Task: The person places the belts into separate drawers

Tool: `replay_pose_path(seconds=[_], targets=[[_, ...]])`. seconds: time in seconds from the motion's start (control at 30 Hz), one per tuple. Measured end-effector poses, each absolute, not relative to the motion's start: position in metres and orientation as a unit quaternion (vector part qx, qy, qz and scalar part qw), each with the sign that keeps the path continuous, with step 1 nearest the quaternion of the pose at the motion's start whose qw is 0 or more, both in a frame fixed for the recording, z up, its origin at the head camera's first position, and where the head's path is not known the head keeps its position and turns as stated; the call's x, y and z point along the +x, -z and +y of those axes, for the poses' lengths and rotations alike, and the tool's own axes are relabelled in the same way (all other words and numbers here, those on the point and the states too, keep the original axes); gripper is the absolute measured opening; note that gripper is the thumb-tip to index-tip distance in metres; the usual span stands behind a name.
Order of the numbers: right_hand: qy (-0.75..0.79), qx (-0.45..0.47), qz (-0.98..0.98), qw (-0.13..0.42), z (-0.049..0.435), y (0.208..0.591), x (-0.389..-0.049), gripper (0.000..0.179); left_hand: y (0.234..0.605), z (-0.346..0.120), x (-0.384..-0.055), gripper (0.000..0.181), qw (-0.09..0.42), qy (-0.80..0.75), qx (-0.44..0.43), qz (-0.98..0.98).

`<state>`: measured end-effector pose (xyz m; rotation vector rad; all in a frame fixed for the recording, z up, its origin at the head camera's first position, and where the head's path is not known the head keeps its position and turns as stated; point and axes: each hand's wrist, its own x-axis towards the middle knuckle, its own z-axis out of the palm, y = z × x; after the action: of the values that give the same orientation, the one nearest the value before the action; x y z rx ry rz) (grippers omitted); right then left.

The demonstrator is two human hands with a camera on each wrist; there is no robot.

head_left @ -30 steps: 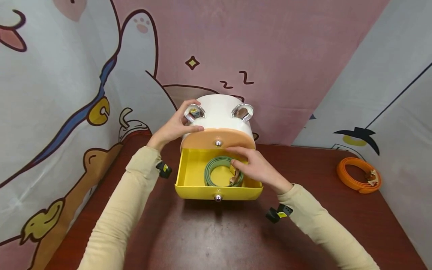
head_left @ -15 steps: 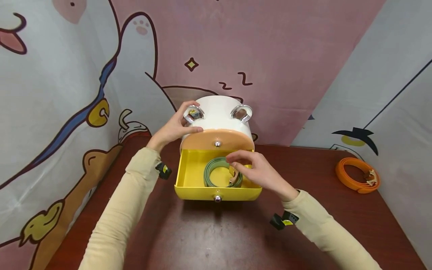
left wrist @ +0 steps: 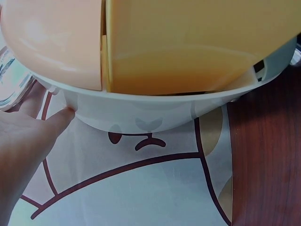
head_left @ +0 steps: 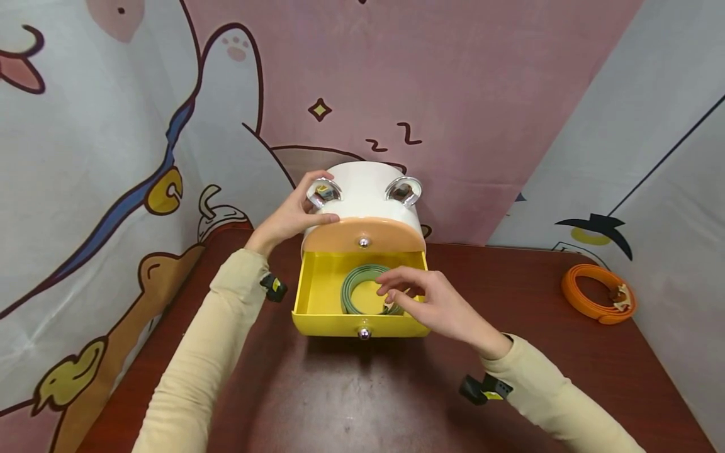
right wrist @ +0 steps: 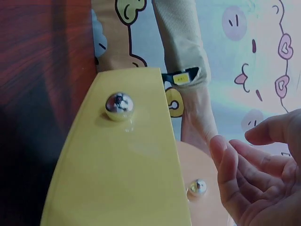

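Note:
A white storage box (head_left: 362, 182) with two silver ears stands at the back of the table. Its lower yellow drawer (head_left: 317, 286) is pulled out, and the peach upper drawer (head_left: 391, 234) is closed. My left hand (head_left: 286, 217) grips the box's left side, its thumb on the upper front edge and its fingers around the left ear. Inside the yellow drawer lies a coiled green belt (head_left: 347, 292), its buckle end partly hidden by my right hand (head_left: 438, 302). That hand hovers over the drawer's right side with loosely bent fingers, holding nothing.
To the right, a coiled orange belt (head_left: 579, 303) lies on the dark red table (head_left: 351, 396). A cartoon-printed cloth (head_left: 453, 94) hangs behind and along both sides. A silver knob (right wrist: 119, 104) sticks out from the yellow drawer front.
My right hand has come off the green belt's buckle end and drawn up and back toward the drawer's front right. My left hand stays at the box, and the belt has not moved.

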<state>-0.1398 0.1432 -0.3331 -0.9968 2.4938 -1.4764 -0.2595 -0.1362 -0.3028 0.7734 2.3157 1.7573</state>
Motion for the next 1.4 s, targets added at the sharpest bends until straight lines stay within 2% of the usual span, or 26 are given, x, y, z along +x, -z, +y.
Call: replay_pose_path(seconds=[0.47,0.8,1.2,1.4], targets=[[0.498,-0.352,0.790,0.063,0.137,0.347,-0.126,0.014,0.303,-0.136,-0.259,0.073,0.074,-0.591,0.255,0.762],[0.519,-0.362,0.763,0.131,0.134,0.356,-0.118,0.014,0.305,-0.136,-0.260,0.074,0.075,-0.596,0.261,0.755],[0.515,-0.347,0.769,0.153,0.130,0.373,-0.114,0.016,0.307,-0.136,-0.262,0.075,0.077,-0.599,0.255,0.755],[0.501,-0.339,0.784,0.139,0.127,0.382,-0.113,0.018,0.321,-0.140,-0.275,0.078,0.076,-0.605,0.254,0.750]])
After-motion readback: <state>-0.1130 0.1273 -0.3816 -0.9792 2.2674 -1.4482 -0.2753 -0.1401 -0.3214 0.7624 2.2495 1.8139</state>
